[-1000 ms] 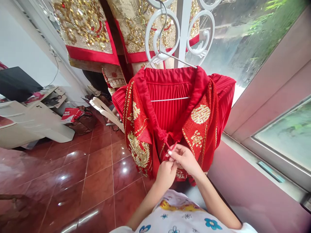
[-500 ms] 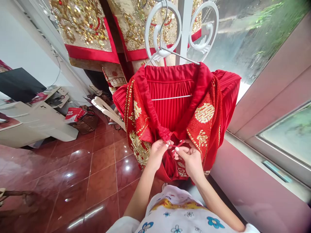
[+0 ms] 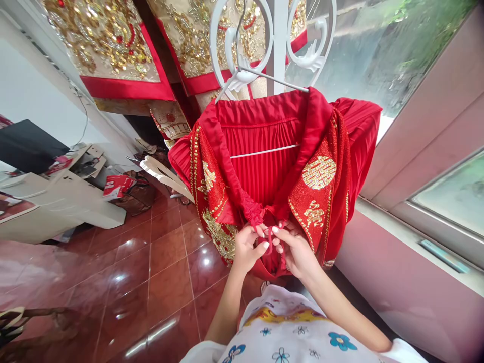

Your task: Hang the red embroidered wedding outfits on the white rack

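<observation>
A red pleated skirt [image 3: 260,133] with gold embroidery hangs from a thin metal hanger [image 3: 273,78] in front of me. At the front of its waistband, both my hands work on a thin red tie string [image 3: 269,239]. My left hand [image 3: 247,249] is closed on the string's left part, thumb and fingers bent around it, near the gathered end of the band. My right hand [image 3: 297,247] pinches the string from the right, below the embroidered panel [image 3: 316,186]. A small loop of string shows between the fingertips. Parts of the string are hidden behind the fingers.
Gold-sequined garments [image 3: 109,45] hang behind, beside a white scrolled metal stand [image 3: 279,45]. A pale wooden hanger [image 3: 162,176] sticks out at left. A desk [image 3: 75,201] and brown bag [image 3: 134,196] stand further left on red tiles. At right is a window ledge [image 3: 412,237].
The string, held straighter between my fingers before, now bends into a small loop. My left thumb has moved down and right. The view has shifted slightly.
</observation>
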A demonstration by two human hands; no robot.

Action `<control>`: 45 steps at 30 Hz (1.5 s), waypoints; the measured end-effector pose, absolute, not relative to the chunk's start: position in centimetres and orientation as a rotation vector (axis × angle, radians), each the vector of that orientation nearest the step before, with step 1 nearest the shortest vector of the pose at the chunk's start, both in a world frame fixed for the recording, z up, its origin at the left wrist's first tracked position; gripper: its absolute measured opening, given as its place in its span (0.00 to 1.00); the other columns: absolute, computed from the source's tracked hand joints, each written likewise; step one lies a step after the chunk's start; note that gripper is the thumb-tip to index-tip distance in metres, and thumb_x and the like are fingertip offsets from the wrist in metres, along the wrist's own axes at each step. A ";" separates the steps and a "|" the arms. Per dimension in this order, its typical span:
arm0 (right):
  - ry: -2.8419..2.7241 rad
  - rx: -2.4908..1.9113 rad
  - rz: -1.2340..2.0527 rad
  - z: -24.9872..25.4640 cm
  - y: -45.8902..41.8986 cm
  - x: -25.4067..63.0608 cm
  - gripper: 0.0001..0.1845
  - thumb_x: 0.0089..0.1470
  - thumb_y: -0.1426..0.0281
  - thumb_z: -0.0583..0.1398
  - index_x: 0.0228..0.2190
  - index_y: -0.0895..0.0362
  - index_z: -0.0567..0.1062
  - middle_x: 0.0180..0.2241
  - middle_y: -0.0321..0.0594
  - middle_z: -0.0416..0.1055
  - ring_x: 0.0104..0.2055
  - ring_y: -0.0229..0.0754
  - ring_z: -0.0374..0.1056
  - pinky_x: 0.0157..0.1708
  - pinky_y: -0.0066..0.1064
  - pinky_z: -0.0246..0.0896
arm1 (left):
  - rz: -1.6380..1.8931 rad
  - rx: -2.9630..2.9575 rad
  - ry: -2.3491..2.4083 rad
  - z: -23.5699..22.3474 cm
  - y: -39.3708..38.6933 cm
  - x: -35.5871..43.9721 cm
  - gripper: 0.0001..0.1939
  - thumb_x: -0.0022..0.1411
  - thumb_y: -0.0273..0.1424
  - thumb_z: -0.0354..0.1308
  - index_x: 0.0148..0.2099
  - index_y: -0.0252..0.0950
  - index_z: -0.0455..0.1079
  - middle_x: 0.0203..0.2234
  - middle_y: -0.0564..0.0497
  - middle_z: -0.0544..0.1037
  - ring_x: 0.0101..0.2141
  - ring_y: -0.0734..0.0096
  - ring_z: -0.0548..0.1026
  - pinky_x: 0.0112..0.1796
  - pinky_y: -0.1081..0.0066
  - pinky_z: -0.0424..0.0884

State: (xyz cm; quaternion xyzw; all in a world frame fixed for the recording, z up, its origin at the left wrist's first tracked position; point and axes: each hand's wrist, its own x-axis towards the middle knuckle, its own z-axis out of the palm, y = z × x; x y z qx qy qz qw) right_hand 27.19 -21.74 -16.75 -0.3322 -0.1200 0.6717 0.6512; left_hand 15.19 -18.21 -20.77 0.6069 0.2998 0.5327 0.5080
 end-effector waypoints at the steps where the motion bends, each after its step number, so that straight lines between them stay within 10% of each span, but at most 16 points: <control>1: -0.308 -0.761 1.506 -16.8 -21.7 27.1 0.21 0.29 0.71 0.73 0.25 0.58 0.69 0.19 0.31 0.68 0.16 0.28 0.60 0.12 0.16 0.52 | 1.303 1.512 0.769 -20.7 -18.1 15.0 0.12 0.49 0.33 0.65 0.27 0.34 0.64 0.31 0.49 0.73 0.35 0.70 0.74 0.39 0.70 0.71; 13: -0.395 -0.826 1.482 -16.8 -21.1 27.1 0.19 0.32 0.66 0.71 0.25 0.58 0.70 0.20 0.31 0.66 0.19 0.29 0.58 0.14 0.19 0.53 | 1.296 2.008 0.823 -19.7 -16.9 13.7 0.01 0.50 0.26 0.63 0.28 0.36 0.75 0.29 0.51 0.75 0.32 0.71 0.74 0.36 0.71 0.71; 22: -0.566 -0.947 1.438 -16.4 -20.0 28.0 0.20 0.35 0.65 0.70 0.33 0.57 0.73 0.31 0.35 0.71 0.28 0.34 0.67 0.23 0.23 0.63 | 1.230 2.031 0.682 -20.5 -16.5 13.7 0.10 0.58 0.29 0.59 0.41 0.40 0.78 0.44 0.46 0.73 0.44 0.64 0.74 0.46 0.66 0.72; 30: -0.596 -0.888 1.639 -16.2 -19.1 28.7 0.20 0.33 0.66 0.71 0.32 0.60 0.77 0.21 0.33 0.68 0.19 0.28 0.57 0.15 0.18 0.48 | 1.225 1.998 0.672 -20.7 -17.4 14.5 0.13 0.61 0.30 0.54 0.46 0.43 0.76 0.50 0.45 0.68 0.49 0.62 0.71 0.50 0.63 0.69; 45: -0.665 -0.985 1.400 -17.6 -19.3 28.8 0.09 0.35 0.68 0.69 0.22 0.59 0.77 0.22 0.35 0.70 0.22 0.30 0.59 0.21 0.23 0.55 | 1.201 2.420 0.840 -20.0 -17.5 14.8 0.22 0.59 0.26 0.54 0.56 0.43 0.68 0.43 0.46 0.75 0.42 0.63 0.71 0.46 0.62 0.68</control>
